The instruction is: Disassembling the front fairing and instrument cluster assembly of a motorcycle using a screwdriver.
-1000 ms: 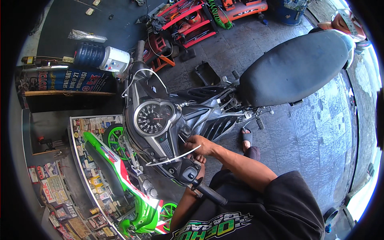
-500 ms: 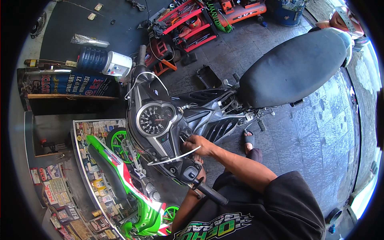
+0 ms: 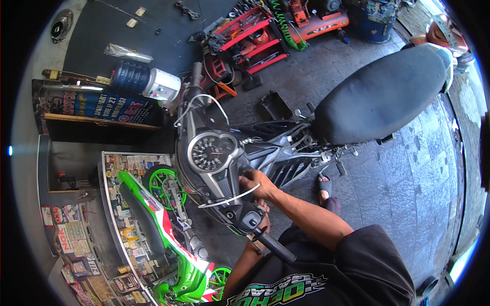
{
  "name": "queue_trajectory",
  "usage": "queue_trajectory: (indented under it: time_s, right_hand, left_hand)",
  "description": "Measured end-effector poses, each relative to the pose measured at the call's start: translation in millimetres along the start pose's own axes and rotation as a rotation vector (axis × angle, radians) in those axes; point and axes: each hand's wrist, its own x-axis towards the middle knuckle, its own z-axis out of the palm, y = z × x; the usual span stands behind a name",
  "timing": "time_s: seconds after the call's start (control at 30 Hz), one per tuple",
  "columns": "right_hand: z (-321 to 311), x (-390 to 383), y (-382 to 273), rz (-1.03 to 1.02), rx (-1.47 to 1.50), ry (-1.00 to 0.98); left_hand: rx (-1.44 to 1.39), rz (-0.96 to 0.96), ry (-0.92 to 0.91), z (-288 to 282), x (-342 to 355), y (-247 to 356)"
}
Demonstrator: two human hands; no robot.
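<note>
A dark motorbike stands before me, with its round dial gauge in the middle and a long black seat at the far right. My right hand is closed at the inner panel behind the gauge, near the ignition area; its fingertips and whatever they hold are hidden. A white cable curves past its wrist. Lower down, my left hand reaches up behind the near handlebar. Its fingers look curled against the panel's edge, mostly covered by the switch housing.
A green, white and red motorbike stands at the left beside a display case of small packages. Beyond are a red tool cart, an orange compressor, a blue drum and a black tray.
The whole view has shifted, so the motorbike sits slightly farther right and lower. Both hands remain at the same part of the motorbike, the right hand's fingers tucked a little closer to the panel.
</note>
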Motion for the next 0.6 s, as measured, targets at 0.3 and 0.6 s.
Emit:
queue_trajectory:
  time_s: [0.3,0.6]
  right_hand:
    - [3.5,-13.1,-9.4,0.105,0.060,0.148]
    - [20.9,-22.0,37.8,0.072,-0.108,0.122]
  left_hand:
    - [-0.223,-0.198,-0.124,-26.0,8.4,-11.3]
    - [-0.119,-0.422,-0.155,-72.9,0.4,-53.2]
